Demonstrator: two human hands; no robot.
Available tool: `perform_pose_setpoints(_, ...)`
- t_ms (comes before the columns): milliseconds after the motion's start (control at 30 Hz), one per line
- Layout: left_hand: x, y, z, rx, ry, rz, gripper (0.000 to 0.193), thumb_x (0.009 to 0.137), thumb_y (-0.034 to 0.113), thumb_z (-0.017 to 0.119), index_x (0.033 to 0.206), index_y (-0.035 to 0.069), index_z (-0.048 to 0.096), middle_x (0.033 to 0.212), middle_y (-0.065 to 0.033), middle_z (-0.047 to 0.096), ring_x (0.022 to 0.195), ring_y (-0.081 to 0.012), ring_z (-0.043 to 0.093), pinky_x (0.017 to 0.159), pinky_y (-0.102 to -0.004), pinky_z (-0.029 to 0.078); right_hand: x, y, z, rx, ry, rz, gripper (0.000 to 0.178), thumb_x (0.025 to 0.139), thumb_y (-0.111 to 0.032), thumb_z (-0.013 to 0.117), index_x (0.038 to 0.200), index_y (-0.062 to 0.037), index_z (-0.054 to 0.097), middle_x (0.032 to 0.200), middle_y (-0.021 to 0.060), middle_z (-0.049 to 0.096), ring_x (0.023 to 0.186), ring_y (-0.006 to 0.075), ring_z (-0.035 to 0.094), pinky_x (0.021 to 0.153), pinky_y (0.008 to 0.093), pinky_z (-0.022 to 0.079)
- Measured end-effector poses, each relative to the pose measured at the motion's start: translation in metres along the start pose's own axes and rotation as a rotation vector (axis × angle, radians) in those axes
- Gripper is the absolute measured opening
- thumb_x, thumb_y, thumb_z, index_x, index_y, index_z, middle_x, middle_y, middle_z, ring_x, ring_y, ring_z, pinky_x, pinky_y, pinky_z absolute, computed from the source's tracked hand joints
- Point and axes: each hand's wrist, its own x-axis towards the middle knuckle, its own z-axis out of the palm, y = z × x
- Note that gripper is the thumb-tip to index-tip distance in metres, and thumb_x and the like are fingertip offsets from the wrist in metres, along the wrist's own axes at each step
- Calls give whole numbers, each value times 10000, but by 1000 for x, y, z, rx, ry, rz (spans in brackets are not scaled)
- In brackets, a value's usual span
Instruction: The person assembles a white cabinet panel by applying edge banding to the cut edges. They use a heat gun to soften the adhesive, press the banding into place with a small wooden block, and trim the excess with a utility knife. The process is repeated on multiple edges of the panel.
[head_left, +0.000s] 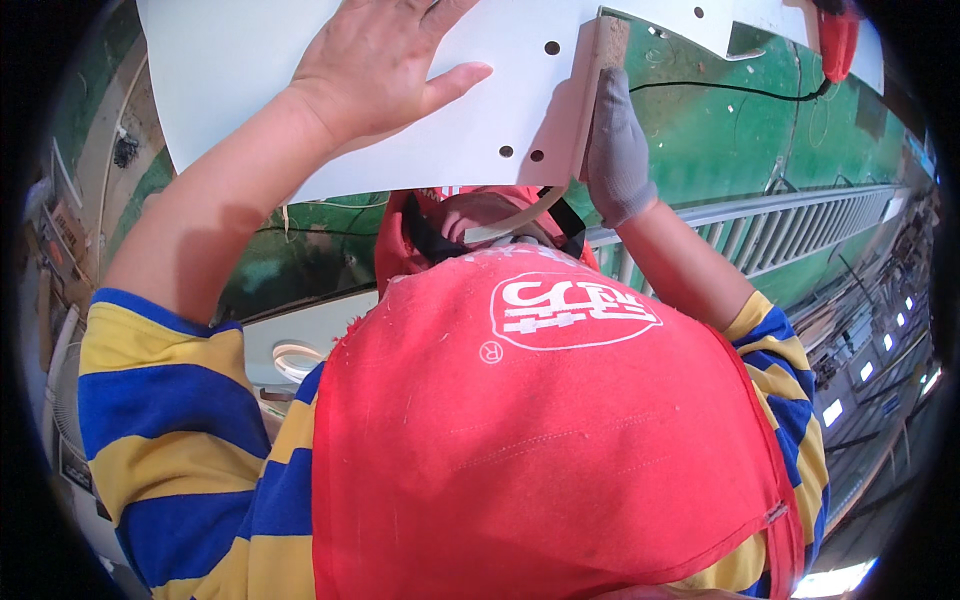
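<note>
My left hand is bare and lies flat on a white panel, its thumb stretched out to the right and its upper fingers cut off by the top edge of the view. Several dark round spots, perhaps holes, mark the panel. A grey glove covers my right hand, which is pressed along a narrow wooden strip at the panel's right edge. Its fingers are together against the strip; the thumb is hidden. The strip stands a little above the panel and throws a shadow on it.
Under the panel is a scuffed green surface. A black cable runs across it to a red object at the upper right. A ladder-like metal frame extends rightward. Beside my left sleeve lies a pale coil.
</note>
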Motion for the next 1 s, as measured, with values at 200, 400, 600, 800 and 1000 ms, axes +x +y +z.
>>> perform_pose_setpoints(200,1,-4,3,1,53,18,879,863,469,592,1533,57,200,1589,-206,179,1488,-349,157,1204,-519,112,12,11,-1,-29,30,-58,550,1024,-547,393,1205,-60,574,1032,30,612,891,100,577,776,249,484)
perform_pose_setpoints(400,4,0,-5,63,30,-7,849,853,438,604,1520,51,251,1577,-209,223,1475,-358,195,1199,-507,143,39,49,-3,373,-436,-384,553,1030,-490,415,1380,-68,481,1276,79,606,1108,178,618,949,310,501)
perform_pose_setpoints(600,9,0,-4,69,13,-22,827,859,428,588,1515,40,266,1574,-206,234,1475,-353,199,1196,-500,151,27,83,-71,866,-607,204,568,1010,-451,484,1377,-19,455,1247,126,617,1038,184,651,890,317,539)
perform_pose_setpoints(800,8,-2,-2,75,17,7,800,877,422,555,1515,40,261,1576,-212,222,1478,-360,186,1193,-512,141,1,50,-85,472,-133,90,443,1004,-280,427,1352,-11,480,1096,98,644,928,165,630,824,305,511)
perform_pose_setpoints(1000,6,-6,0,80,22,3,797,879,420,553,1517,44,257,1573,-215,220,1476,-366,181,1193,-517,137,5,37,-37,230,72,-57,365,1014,-252,371,1226,-29,567,876,65,650,810,170,626,805,297,510)
